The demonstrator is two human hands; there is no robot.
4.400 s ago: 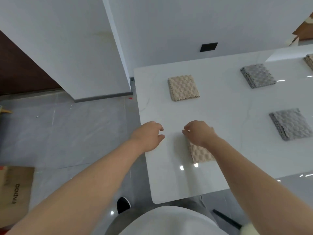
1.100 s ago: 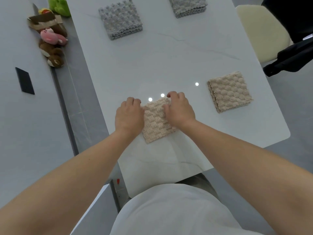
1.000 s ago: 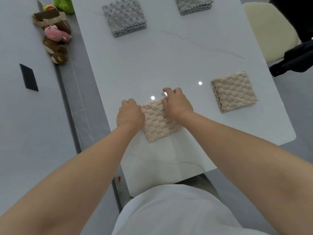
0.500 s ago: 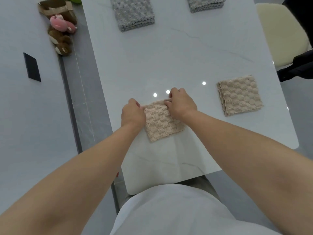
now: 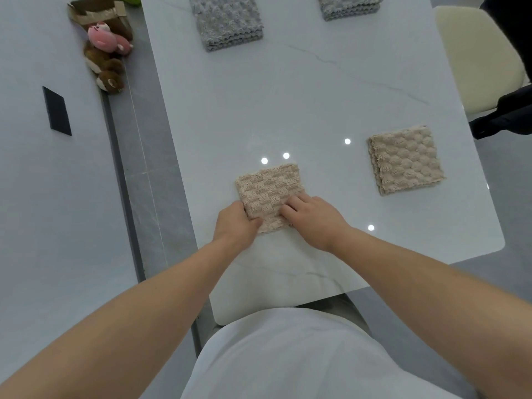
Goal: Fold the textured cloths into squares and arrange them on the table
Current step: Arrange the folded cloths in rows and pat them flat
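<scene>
Right hand [image 5: 313, 223] nearer on cloth [image 5: 270, 187]

Near cloth [image 5: 269, 187] lies on the table [image 5: 288, 96] straight ahead of you, close to the table's left edge. Your left hand [image 5: 234, 223] pinches its near-left corner and your right hand [image 5: 312, 218] rests on its near-right part. Right cloth [image 5: 406, 159] lies well apart, by the right edge. Far-left cloth [image 5: 229, 21] and far-right cloth [image 5: 349, 5] lie side by side at the far end. Chair [image 5: 475, 53] stands right of the table. Plush toys [image 5: 106, 59] sit on the floor between the table and the left wall [image 5: 43, 197].
</scene>
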